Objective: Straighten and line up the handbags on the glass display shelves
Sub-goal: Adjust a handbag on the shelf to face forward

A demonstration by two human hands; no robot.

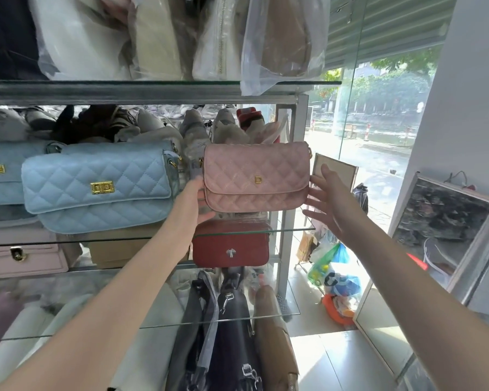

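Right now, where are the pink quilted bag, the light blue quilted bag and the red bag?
pink quilted bag [256,179], head view: front flap by the gold clasp.
light blue quilted bag [96,179], head view: quilted front flap.
red bag [232,244], head view: front panel above the silver clasp.

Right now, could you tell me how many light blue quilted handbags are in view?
2: one light blue bag beside the pink bag, another blue bag at the left edge, partly hidden. More may be concealed.
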